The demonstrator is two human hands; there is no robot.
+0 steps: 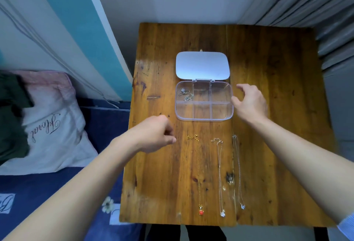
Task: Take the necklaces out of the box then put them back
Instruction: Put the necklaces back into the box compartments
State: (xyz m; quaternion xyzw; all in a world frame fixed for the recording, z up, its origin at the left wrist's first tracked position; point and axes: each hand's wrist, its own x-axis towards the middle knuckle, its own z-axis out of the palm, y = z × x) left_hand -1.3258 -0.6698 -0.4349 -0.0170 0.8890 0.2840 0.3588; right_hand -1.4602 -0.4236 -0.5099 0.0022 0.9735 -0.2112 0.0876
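Three necklaces (220, 175) lie out — box (204, 101) contents tangled, indistinct.

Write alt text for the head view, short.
A clear compartment box lies open on a wooden table, with one silver necklace in its far-left cell. Three necklaces lie stretched out in front of it: gold chain with red pendant, and two silver chains. The right hand is beside the box's right edge; the left hand hovers loosely curled.

The wooden tabletop (277, 106) carries an open clear box (204, 119) far, and three necklaces (220, 173) laid side by side near.
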